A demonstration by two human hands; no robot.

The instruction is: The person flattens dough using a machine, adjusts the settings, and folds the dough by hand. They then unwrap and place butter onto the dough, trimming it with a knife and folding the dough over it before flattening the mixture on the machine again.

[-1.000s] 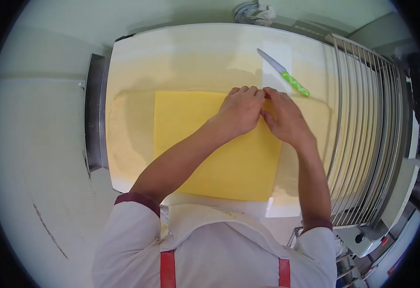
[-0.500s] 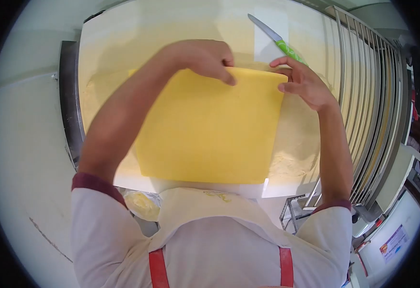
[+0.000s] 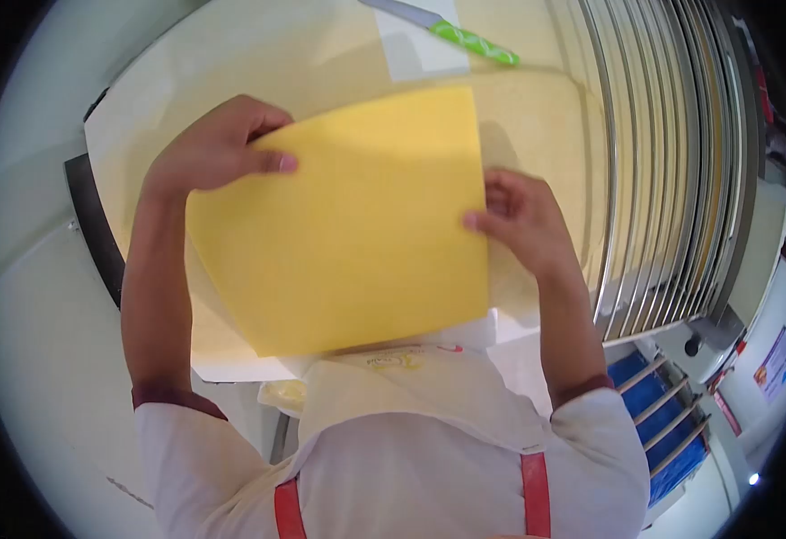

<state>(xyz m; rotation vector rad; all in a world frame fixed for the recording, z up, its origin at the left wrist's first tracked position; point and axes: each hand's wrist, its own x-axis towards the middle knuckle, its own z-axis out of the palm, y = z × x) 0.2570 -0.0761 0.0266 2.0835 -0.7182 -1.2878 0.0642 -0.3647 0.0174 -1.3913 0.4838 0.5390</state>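
A thin, smooth yellow sheet (image 3: 348, 225) lies in front of me, its lower edge close to my apron. My left hand (image 3: 227, 148) is closed on its upper left edge, thumb on top and fingers behind. On the other side, my right hand (image 3: 519, 216) pinches the right edge, with the thumb on the face and the fingers curled beside it. Under the sheet, a pale yellow layer (image 3: 537, 117) covers the worktable. A knife with a green patterned handle (image 3: 474, 43) rests beyond the sheet, on a white rectangular patch (image 3: 424, 58).
To the right stands a metal rack (image 3: 622, 171) with several parallel bars. A blue panel behind bars (image 3: 653, 404) shows at lower right. Something yellow in clear wrapping (image 3: 282, 395) sits below the table's front edge. A pale wall (image 3: 43, 296) runs along the left.
My left hand has moved left from the far edge to the sheet's upper left. My right hand has come down along the right edge. The sheet is now tilted, and the view has turned.
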